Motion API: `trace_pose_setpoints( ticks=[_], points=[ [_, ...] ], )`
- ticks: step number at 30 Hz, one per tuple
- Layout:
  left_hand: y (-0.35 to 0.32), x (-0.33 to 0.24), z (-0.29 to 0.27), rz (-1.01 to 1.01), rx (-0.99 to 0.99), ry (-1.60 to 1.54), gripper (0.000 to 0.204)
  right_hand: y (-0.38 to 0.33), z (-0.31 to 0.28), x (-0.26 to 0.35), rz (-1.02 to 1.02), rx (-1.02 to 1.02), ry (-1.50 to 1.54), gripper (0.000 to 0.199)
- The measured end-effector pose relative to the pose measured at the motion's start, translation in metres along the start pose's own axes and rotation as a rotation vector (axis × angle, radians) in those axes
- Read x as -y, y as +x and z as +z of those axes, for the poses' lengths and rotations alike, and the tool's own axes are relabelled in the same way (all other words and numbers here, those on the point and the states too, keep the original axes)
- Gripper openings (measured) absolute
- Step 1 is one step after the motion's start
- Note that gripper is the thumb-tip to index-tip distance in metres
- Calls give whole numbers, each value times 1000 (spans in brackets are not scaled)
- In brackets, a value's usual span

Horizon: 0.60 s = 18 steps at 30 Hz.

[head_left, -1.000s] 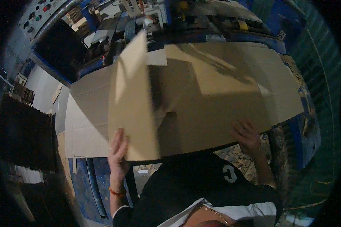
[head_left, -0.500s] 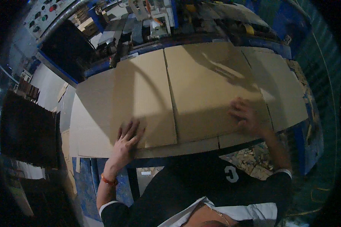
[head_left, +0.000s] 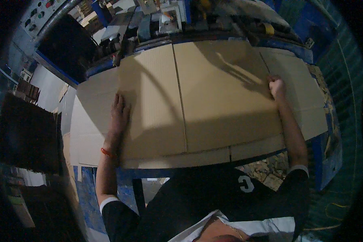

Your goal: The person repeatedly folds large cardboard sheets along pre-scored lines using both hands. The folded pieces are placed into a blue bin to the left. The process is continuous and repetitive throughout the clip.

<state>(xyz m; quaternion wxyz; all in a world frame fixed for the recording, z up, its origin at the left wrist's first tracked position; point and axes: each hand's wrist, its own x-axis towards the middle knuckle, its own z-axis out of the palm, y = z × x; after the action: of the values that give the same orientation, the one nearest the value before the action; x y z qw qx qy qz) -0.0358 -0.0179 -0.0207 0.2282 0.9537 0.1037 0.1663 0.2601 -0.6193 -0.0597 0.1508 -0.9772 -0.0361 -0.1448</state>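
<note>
A brown cardboard sheet (head_left: 226, 97) with a slit and crease down its middle lies in front of me. It rests on wider, paler cardboard sheets (head_left: 94, 109) that stick out on both sides and along the near edge. My left hand (head_left: 119, 115) lies along its left edge, fingers stretched forward and nearly together. At the right edge, my right hand (head_left: 276, 86) has its fingers curled in, gripping the border of the brown sheet. The fingertips of that hand are partly hidden.
Beyond the sheets stands a machine (head_left: 145, 30) with rollers and a blue frame. A control panel (head_left: 38, 18) with buttons is at the far left. Cardboard scraps (head_left: 266, 171) lie below the near edge, and a dark stack (head_left: 28, 135) stands at left.
Both hands have moved away from me, off the sheet's near part to its side edges. My right hand's spread fingers have curled closed at the right edge.
</note>
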Motion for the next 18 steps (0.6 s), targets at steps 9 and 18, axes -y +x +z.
trace_pose_setpoints(
  ticks=[9, 18],
  points=[
    [-61, -98, -37, 88, 246, -159, 87, -106, -102, 61, -372, 15, 29, 50],
    [-80, -110, -44, 500, 88, 150, 86, -163, -129, 76, -688, 203, 13, 74]
  ],
)
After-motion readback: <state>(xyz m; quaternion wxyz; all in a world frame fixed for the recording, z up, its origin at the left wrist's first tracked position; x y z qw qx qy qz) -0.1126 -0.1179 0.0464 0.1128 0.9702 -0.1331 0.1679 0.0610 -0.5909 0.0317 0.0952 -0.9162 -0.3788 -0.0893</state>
